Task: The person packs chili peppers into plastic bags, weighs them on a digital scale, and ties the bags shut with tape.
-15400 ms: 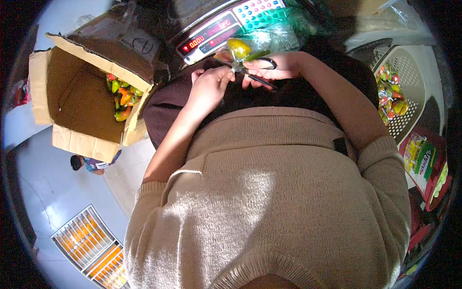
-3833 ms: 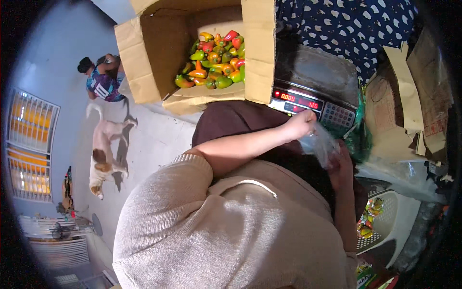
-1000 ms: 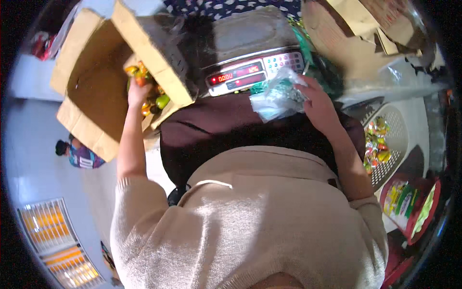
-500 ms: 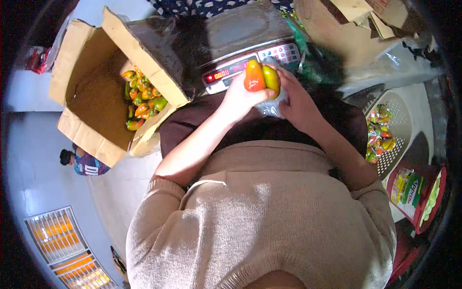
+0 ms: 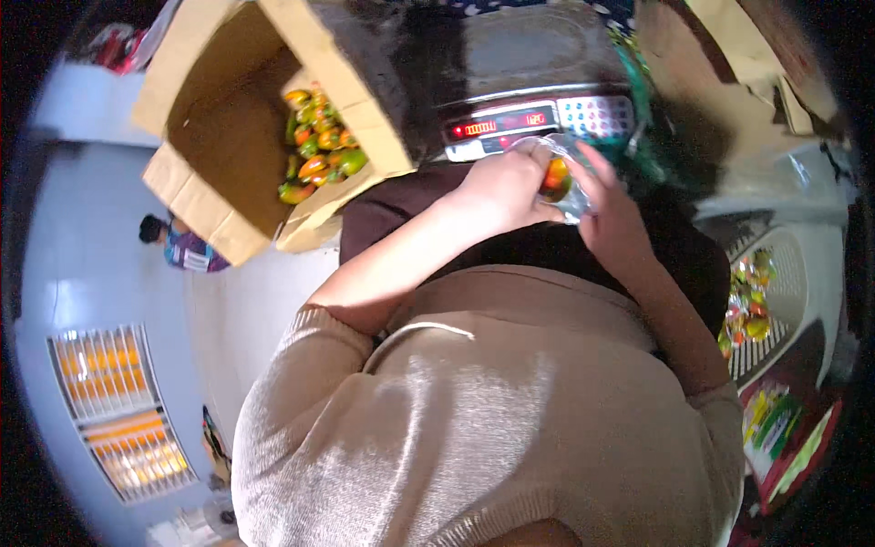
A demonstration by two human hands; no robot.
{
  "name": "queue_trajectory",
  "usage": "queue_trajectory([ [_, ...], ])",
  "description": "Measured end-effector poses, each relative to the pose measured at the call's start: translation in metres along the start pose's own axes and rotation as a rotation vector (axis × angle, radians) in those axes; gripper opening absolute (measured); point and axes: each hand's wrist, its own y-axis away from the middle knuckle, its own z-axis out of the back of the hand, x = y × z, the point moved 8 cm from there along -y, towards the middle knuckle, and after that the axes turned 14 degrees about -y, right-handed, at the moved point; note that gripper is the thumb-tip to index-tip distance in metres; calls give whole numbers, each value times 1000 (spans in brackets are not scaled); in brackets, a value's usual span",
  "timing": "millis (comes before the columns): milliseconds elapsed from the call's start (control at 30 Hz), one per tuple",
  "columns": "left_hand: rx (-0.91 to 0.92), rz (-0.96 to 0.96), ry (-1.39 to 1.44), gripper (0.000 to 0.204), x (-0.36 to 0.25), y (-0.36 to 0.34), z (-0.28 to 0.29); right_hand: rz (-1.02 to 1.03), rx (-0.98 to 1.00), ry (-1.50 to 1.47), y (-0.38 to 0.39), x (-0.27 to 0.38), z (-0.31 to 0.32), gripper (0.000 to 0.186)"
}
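Above my lap, my left hand (image 5: 512,190) is closed around red, orange and green peppers (image 5: 555,180), its fingers at the mouth of a clear plastic bag (image 5: 572,202). Part of the peppers is hidden by that hand and the film. On the other side, my right hand (image 5: 612,205) grips the bag, its fingers bent along the edge. Just beyond both hands stands a weighing scale (image 5: 538,59) with a lit red display and a keypad.
An open cardboard box (image 5: 214,118) on the left holds several loose peppers (image 5: 319,137). To the right, bagged peppers (image 5: 755,296) lie in a pale perforated basket (image 5: 791,273). Another cardboard box (image 5: 702,82) stands far right. A person (image 5: 187,246) is at the far left.
The peppers have gone from above the bag down into its opening, and my left hand has turned over them. The whole view has shifted, with the surroundings now further right.
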Motion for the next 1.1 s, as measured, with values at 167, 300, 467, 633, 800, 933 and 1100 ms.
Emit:
queue_trajectory([
  [167, -545, -104, 247, 25, 27, 58, 108, -34, 92, 25, 2, 0, -2, 42],
  [300, -1107, 385, 645, 16, 208, 125, 140, -71, 279, 114, 13, -25, -21, 35],
  [467, -665, 999, 607, 22, 404, 149, 13, -213, 308, 135, 12, -30, -19, 32],
  [633, -540, 1177, 587, 29, 506, 170, -62, -298, 290, 104, 7, -21, -20, 34],
  [800, -482, 1170, 31, 45, 498, 102, -26, -359, 300, 142, 13, -35, -19, 38],
  [933, -584, 738, 326, 51, 486, 26, -19, -319, 254, 71, 10, -36, -22, 40],
  [1100, -281, 740, -101, 70, 460, -10, -41, -327, 274, 86, 9, -40, -30, 41],
])
